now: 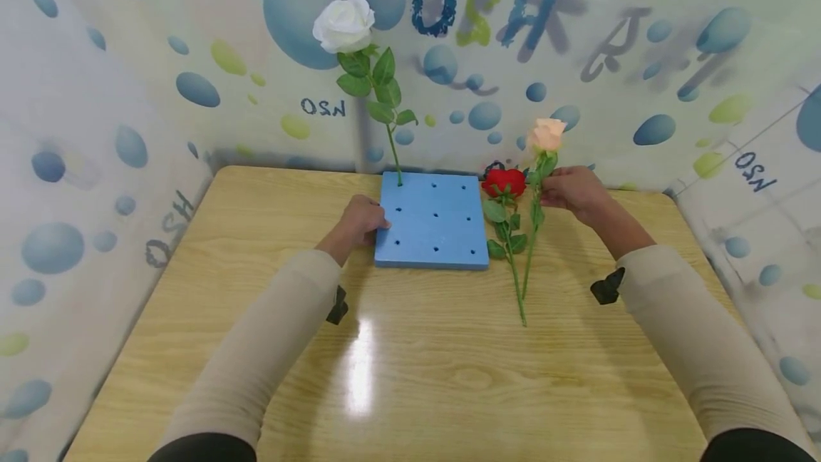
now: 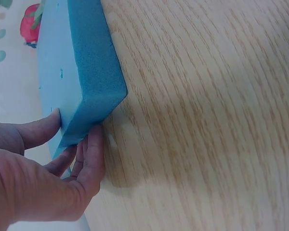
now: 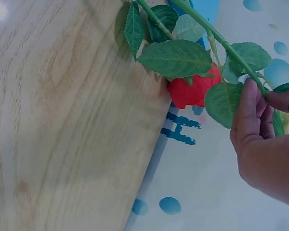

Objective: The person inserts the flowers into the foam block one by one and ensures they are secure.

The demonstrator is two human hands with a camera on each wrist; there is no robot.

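My left hand [image 1: 363, 218] grips the left edge of a blue foam block [image 1: 435, 223], thumb on top and fingers against its side, as the left wrist view shows. Small holes dot the block's top. In its back left hole an artificial white rose [image 1: 345, 24] stands upright. My right hand [image 1: 573, 191] pinches the green stem of a peach rose [image 1: 546, 135] just below the bloom, among its leaves. Beside that stem, to the right of the block, lies a red rose [image 1: 504, 182] on the table; its leaves partly overlap the peach rose's stem in the right wrist view.
The wood-grain table [image 1: 423, 376] ends at the back against a wall covering [image 1: 244, 113] printed with blue and green dots and letters. More of this covering rises at left and right. A dark piece [image 1: 607, 286] is strapped at the right cuff.
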